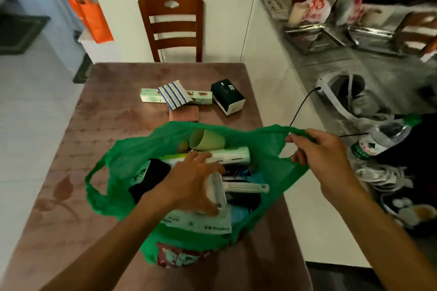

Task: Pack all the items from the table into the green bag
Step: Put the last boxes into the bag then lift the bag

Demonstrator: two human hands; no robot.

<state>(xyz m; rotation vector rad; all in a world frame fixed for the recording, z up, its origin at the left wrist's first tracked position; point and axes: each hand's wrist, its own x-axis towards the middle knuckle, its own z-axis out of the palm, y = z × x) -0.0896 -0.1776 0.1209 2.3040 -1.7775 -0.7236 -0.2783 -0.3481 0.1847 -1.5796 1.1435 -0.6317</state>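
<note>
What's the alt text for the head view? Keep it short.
A person's left hand presses a white item into an open green bag on a brown table, while the right hand holds up the bag's handle. Four items remain on the table beyond it: a long box, striped cloth, patterned pack, dark box.

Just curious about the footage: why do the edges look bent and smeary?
Head view: the wide-angle lens bows the brown table edges outward; the cluttered shelf on the right is streaked with blur; the centre, around the green plastic bag, is sharper; lighting is dim and even.
</note>
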